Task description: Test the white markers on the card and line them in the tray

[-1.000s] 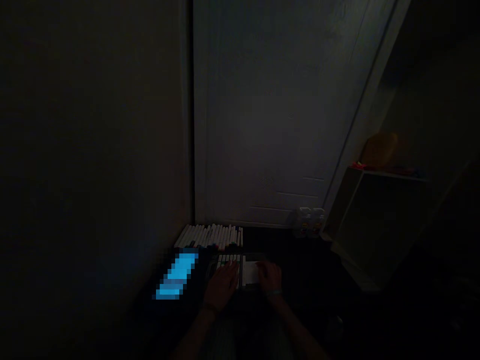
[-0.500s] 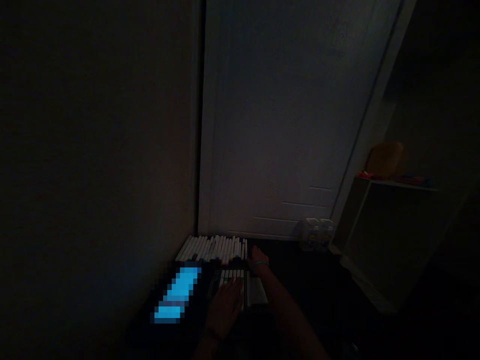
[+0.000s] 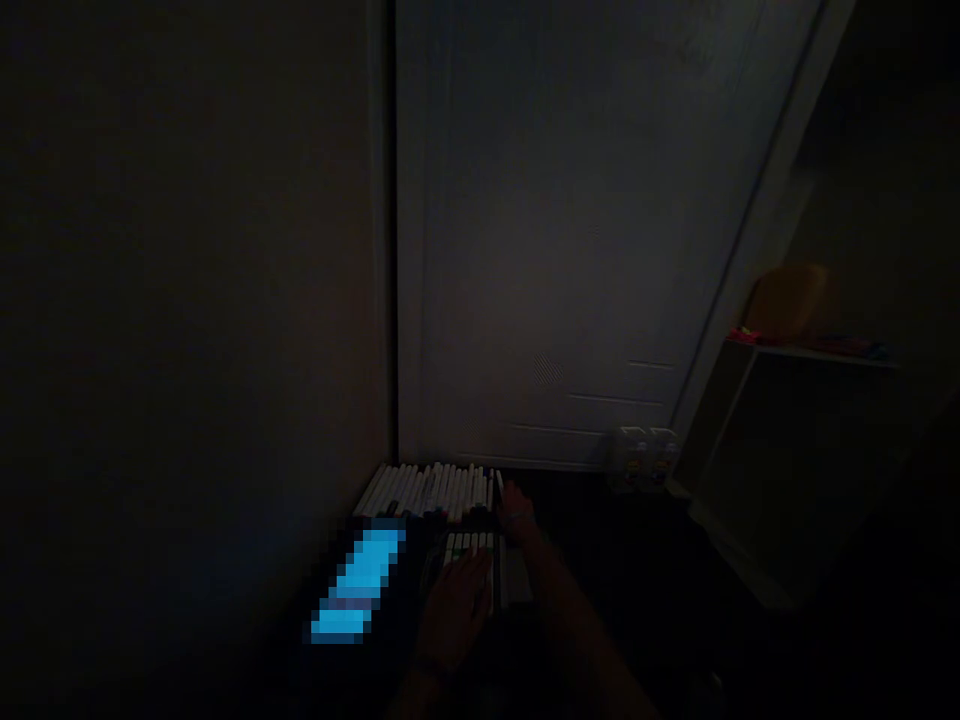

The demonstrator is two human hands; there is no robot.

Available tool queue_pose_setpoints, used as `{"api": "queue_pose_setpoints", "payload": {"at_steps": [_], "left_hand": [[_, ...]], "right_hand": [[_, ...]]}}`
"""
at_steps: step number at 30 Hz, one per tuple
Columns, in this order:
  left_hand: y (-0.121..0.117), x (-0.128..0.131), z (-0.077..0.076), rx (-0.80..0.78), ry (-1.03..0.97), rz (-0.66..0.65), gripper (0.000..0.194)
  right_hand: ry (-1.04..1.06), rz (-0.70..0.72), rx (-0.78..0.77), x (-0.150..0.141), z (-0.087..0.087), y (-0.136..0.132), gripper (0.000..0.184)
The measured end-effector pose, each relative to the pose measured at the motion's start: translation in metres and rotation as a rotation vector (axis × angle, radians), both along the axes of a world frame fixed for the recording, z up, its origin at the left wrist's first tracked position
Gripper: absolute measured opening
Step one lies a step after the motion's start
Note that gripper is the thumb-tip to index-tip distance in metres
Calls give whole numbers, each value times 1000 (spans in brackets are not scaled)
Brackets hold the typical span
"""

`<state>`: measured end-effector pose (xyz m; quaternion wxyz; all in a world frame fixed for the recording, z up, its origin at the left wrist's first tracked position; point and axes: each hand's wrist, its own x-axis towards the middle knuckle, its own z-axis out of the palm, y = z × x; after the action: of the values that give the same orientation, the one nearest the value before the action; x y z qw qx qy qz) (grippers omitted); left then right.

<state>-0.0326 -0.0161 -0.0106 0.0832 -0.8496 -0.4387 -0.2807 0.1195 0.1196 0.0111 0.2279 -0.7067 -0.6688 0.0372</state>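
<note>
The scene is very dark. My left hand [image 3: 456, 600] lies flat, fingers stretched out, over a short row of white markers [image 3: 471, 543] in a case. My right hand [image 3: 516, 508] reaches to the right end of a longer row of white markers [image 3: 427, 490]. Its fingers are closed on a single marker [image 3: 500, 484], which leans slightly apart from that row. Under my right forearm, a pale flat section of the case [image 3: 515, 580] shows in part. The fingertips of my right hand are hard to make out.
A glowing, pixelated blue screen [image 3: 360, 580] lies left of the case. Two clear containers with labels [image 3: 646, 460] stand by the pale panel [image 3: 555, 250] at the back. To the right is a box-like cabinet [image 3: 795, 450] with an orange object [image 3: 791, 300] on top.
My right hand has moved from the pale part of the case up and forward to the end of the long row, where one marker now tilts at its fingers. My left hand stays over the case.
</note>
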Motion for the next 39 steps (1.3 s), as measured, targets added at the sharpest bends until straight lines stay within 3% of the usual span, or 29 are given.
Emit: {"api": "queue_pose_setpoints", "payload": {"at_steps": [5, 8, 12, 15, 19, 24, 28, 30, 39], "left_hand": [[2, 0, -4, 10, -17, 4, 42], [3, 1, -4, 14, -31, 3, 42], [3, 3, 0, 34, -34, 12, 40], [1, 4, 7, 71, -42, 12, 38], [-7, 4, 16, 106, -54, 13, 41], [-16, 7, 17, 55, -83, 65, 39], [-19, 14, 11, 48, -148, 334, 40], [-19, 16, 8, 63, -154, 408, 41], [-15, 19, 18, 48, -148, 268, 34]], "right_hand": [[89, -30, 79, 21, 9, 4, 25], [152, -50, 174, 38, 15, -10, 28], [238, -45, 293, 55, 9, -63, 37], [541, 44, 471, 60, -6, -111, 36], [610, 42, 484, 61, -26, -148, 36], [473, 40, 474, 59, -39, -154, 37], [321, 113, 434, 58, -38, -155, 36], [306, 117, 403, 58, -37, -156, 37], [338, 88, 354, 57, -37, -156, 37]]}}
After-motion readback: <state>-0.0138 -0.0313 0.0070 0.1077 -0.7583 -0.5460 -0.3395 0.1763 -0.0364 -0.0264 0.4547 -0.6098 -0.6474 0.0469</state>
